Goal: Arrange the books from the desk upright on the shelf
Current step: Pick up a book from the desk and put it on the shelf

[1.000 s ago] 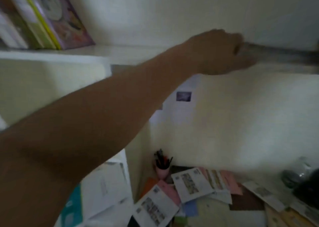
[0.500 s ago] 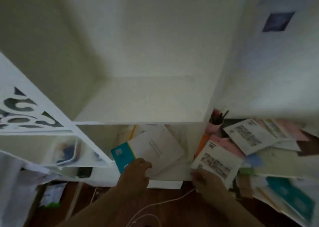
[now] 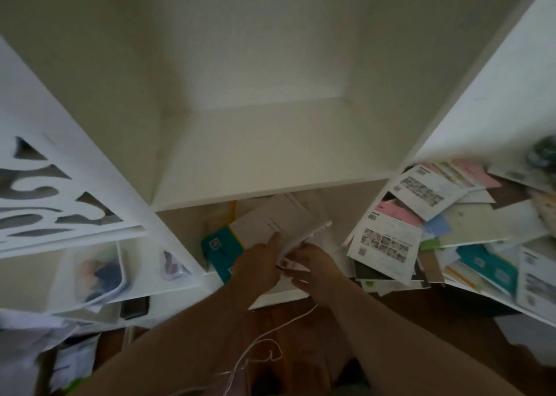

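Both hands (image 3: 285, 263) grip a white book (image 3: 282, 224) below the shelf (image 3: 270, 191).

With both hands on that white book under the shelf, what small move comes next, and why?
Probably lift the white book clear and up toward the shelf board above. Both the left hand and right hand already grip it, one edge raised off the teal-edged book.
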### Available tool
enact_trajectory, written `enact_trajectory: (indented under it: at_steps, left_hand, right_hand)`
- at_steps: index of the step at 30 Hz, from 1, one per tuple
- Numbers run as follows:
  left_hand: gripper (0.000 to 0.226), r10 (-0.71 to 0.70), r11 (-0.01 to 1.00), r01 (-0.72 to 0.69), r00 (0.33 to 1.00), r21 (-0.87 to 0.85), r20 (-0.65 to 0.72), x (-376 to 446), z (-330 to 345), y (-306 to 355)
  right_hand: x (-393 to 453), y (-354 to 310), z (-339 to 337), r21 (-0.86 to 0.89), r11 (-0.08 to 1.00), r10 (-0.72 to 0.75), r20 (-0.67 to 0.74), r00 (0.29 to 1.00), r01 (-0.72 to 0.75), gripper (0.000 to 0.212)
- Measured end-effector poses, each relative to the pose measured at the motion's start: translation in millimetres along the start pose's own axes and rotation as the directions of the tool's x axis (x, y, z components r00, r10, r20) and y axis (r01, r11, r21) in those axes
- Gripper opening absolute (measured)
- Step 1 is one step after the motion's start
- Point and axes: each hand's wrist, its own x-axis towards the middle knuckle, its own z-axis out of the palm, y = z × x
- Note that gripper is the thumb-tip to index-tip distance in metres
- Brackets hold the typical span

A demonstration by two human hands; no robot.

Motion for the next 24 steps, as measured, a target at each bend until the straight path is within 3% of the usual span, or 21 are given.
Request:
enact_trajectory:
  at_steps: [3, 6, 8, 10, 12, 15, 18, 24]
  left_hand:
    - [0.042, 0.008, 0.98, -0.019, 0.998, -0.196, -0.056, -3, -32, -17]
    - [0.032, -0.042, 0.857, 0.014, 0.998, -0.515, -0.043, -23, -70, -20]
    - [0.026, -0.069, 0.627, 0.04, 0.998, -0.778, -0.004, -39, -92, -24]
    - [0.023, -0.082, 0.303, 0.1, 0.993, -0.948, 0.079, -61, -103, -28]
    - [0.025, -0.088, 0.058, 0.156, 0.985, -0.986, 0.151, -79, -98, -30]
    - [0.028, -0.102, -0.191, 0.208, 0.968, -0.959, 0.23, -98, -75, -29]
    - [0.033, -0.154, -0.272, 0.224, 0.95, -0.936, 0.272, -110, -55, -30]
    - [0.047, -0.21, -0.213, 0.206, 0.945, -0.955, 0.25, -142, -42, 7]
  right_hand:
    - [-3, -9, 12, 0.015, 0.997, -0.072, 0.036, 0.997, 0.072, 0.029]
    - [-11, -17, 23, 0.011, 0.992, -0.125, 0.039, 0.991, 0.125, 0.026]
    - [-15, -17, 24, 0.003, 0.984, -0.176, 0.028, 0.984, 0.176, 0.028]
    - [-16, -11, 19, 0.047, 0.976, -0.214, 0.04, 0.976, 0.212, 0.045]
    - [-17, -4, 11, 0.138, 0.975, -0.186, 0.066, 0.98, 0.176, 0.064]
    - [-28, 4, -4, 0.144, 0.982, -0.145, 0.138, 0.98, 0.125, 0.05]
    - [-36, 4, -23, 0.103, 0.977, -0.198, 0.088, 0.976, 0.189, 0.056]
    - [-62, 3, -48, 0.006, 0.95, -0.31, 0.1, 0.946, 0.311, 0.053]
